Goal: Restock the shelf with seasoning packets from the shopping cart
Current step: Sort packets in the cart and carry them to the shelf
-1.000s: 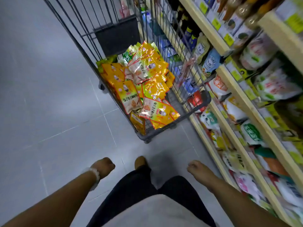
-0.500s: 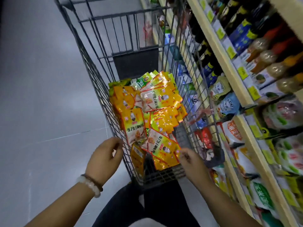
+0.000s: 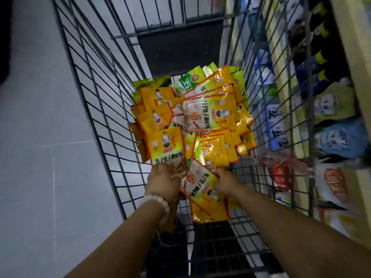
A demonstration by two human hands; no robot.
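A wire shopping cart [image 3: 96, 101] holds a heap of several yellow and orange seasoning packets [image 3: 208, 115], with a few green ones at the back. Both my hands are inside the cart at the near end of the heap. My left hand [image 3: 163, 177], with a white bead bracelet on the wrist, grips the lower edge of an upright yellow packet [image 3: 165, 146]. My right hand [image 3: 225, 180] holds the right edge of another yellow packet [image 3: 200, 182] that lies tilted between the two hands.
A shelf unit [image 3: 345, 57] runs along the right of the cart, stocked with dark bottles above and white, blue and red pouches [image 3: 335, 141] lower down. Grey tiled floor [image 3: 36, 157] lies to the left. A dark flap [image 3: 180, 51] closes the cart's far end.
I have come close over the cart. Both hands went from its near rim into the basket and took hold of packets at the near end of the heap.
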